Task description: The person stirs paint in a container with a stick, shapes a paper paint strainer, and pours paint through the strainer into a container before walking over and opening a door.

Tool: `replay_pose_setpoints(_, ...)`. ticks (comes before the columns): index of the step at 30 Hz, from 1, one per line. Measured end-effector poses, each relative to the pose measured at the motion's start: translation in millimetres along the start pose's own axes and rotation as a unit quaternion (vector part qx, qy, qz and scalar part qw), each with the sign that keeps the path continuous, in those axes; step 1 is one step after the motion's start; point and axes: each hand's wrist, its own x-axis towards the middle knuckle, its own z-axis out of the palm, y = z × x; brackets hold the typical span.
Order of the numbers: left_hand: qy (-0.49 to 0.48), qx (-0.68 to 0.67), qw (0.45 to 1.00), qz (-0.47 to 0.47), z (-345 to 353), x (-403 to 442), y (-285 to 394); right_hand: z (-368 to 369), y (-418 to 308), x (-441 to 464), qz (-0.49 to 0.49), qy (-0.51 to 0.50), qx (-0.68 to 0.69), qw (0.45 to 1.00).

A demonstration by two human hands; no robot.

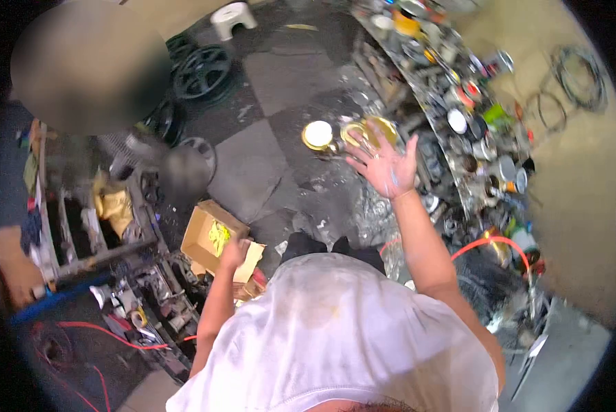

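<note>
My right hand (383,168) is stretched out ahead with its palm up and fingers spread. Whitish and bluish smears mark the palm, and nothing is held in it. Beyond its fingertips, gold-coloured can lids or open cans (378,129) are on the dark floor. Beside them is a round gold-rimmed can (317,135) with white on top. My left hand (234,254) is low on the left, blurred, its fingers hidden. It overlaps the edge of an open cardboard box (197,232) in which bright yellow material (219,237) lies. Whether the hand touches the box, I cannot tell.
A long cluttered shelf (452,103) of cans, cups and bottles runs along the right. Black wheel rims (203,72) and a white stool (233,19) stand at the back. A wooden rack (95,257) is at left. Red hoses (490,242) cross both sides.
</note>
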Motion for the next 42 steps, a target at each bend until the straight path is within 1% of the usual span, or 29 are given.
replay_pose_setpoints(2, 0.1, 0.015, 0.986, 0.136, -64, 19, 122, -9, 42, 36, 0.052, 0.075, -0.038, 0.995)
replay_pose_setpoints(3, 0.118, -0.019, 0.974, 0.191, -95, 15, 184, -14, 67, 51, 0.1, 0.111, -0.121, 0.981)
replay_pose_setpoints(4, 0.14, -0.028, 0.959, 0.243, -105, 25, 211, -18, 91, 67, 0.143, 0.143, -0.206, 0.957)
replay_pose_setpoints(6, 0.157, -0.062, 0.904, 0.392, -128, 27, 268, -34, 132, 94, 0.255, 0.131, -0.284, 0.915)
replay_pose_setpoints(8, 0.062, -0.077, 0.889, 0.448, -141, 32, 298, -41, 150, 110, 0.227, 0.091, -0.367, 0.897)
replay_pose_setpoints(10, 0.044, -0.078, 0.864, 0.495, -141, 37, 303, -63, 135, 138, 0.194, 0.109, -0.438, 0.871)
replay_pose_setpoints(12, -0.04, -0.062, 0.908, 0.413, -143, 52, 283, -89, 108, 158, 0.182, 0.148, -0.564, 0.792)
replay_pose_setpoints(13, -0.069, -0.086, 0.935, 0.337, -141, 66, 262, -112, 94, 162, 0.165, 0.166, -0.555, 0.798)
replay_pose_setpoints(14, -0.093, -0.105, 0.957, 0.254, -139, 83, 231, -144, 75, 163, 0.15, 0.179, -0.682, 0.693)
replay_pose_setpoints(15, -0.034, -0.023, 0.983, 0.178, -129, 101, 189, -183, 56, 161, 0.14, 0.188, -0.789, 0.568)
replay_pose_setpoints(16, -0.029, 0.004, 0.991, 0.134, -116, 128, 121, -247, 44, 153, 0.162, 0.243, -0.78, 0.554)
replay_pose_setpoints(17, -0.028, 0.112, 0.993, 0.021, -110, 136, 71, -298, 30, 139, 0.185, 0.293, -0.769, 0.538)
replay_pose_setpoints(18, -0.087, 0.174, 0.979, -0.059, -115, 130, 34, -310, 21, 126, 0.245, 0.338, -0.739, 0.529)
replay_pose_setpoints(19, -0.143, 0.16, 0.963, -0.163, -115, 131, -26, -320, 11, 113, 0.305, 0.379, -0.707, 0.513)
replay_pose_setpoints(21, -0.171, 0.122, 0.948, -0.24, -136, 114, -72, -435, 17, 77, 0.216, 0.315, -0.823, 0.42)
replay_pose_setpoints(22, -0.167, 0.094, 0.949, -0.251, -146, 103, -76, -434, 15, 71, 0.3, 0.282, -0.819, 0.4)
replay_pose_setpoints(24, -0.158, 0.059, 0.956, -0.242, -160, 99, -69, -436, 13, 83, 0.4, 0.115, -0.841, 0.347)
replay_pose_setpoints(25, -0.155, 0.051, 0.96, -0.229, -166, 105, -59, -426, 14, 99, 0.402, 0.079, -0.845, 0.345)
replay_pose_setpoints(27, -0.151, 0.039, 0.968, -0.198, -176, 128, -36, -389, 13, 141, 0.375, 0.262, -0.796, 0.396)
replay_pose_setpoints(29, -0.147, 0.04, 0.977, -0.15, -189, 164, -7, -378, 4, 197, 0.307, 0.121, -0.869, 0.368)
replay_pose_setpoints(30, -0.143, 0.046, 0.982, -0.112, -197, 188, 12, -363, -3, 227, 0.257, 0.116, -0.863, 0.418)
replay_pose_setpoints(32, -0.13, 0.073, 0.989, -0.021, -212, 241, 57, -322, -15, 280, 0.168, 0.216, -0.779, 0.564)
replay_pose_setpoints(33, -0.114, 0.081, 0.99, 0.029, -222, 273, 85, -284, -25, 300, 0.123, 0.31, -0.685, 0.647)
replay_pose_setpoints(35, -0.079, 0.073, 0.992, 0.07, -246, 330, 148, -219, -49, 333, 0.113, 0.33, -0.68, 0.645)
replay_pose_setpoints(37, -0.07, -0.07, 0.995, -0.014, -275, 375, 209, -207, -63, 351, 0.104, 0.349, -0.676, 0.641)
replay_pose_setpoints(38, -0.076, -0.107, 0.986, 0.1, -289, 401, 222, -212, -66, 356, 0.1, 0.363, -0.655, 0.656)
replay_pose_setpoints(40, -0.095, -0.177, 0.98, 0.004, -315, 442, 258, -217, -70, 361, 0.091, 0.387, -0.629, 0.668)
replay_pose_setpoints(41, -0.07, -0.107, 0.99, 0.053, -320, 471, 259, -218, -71, 359, 0.073, 0.417, -0.629, 0.652)
replay_pose_setpoints(42, -0.079, -0.104, 0.99, 0.061, -318, 499, 251, -219, -75, 356, 0.054, 0.447, -0.628, 0.635)
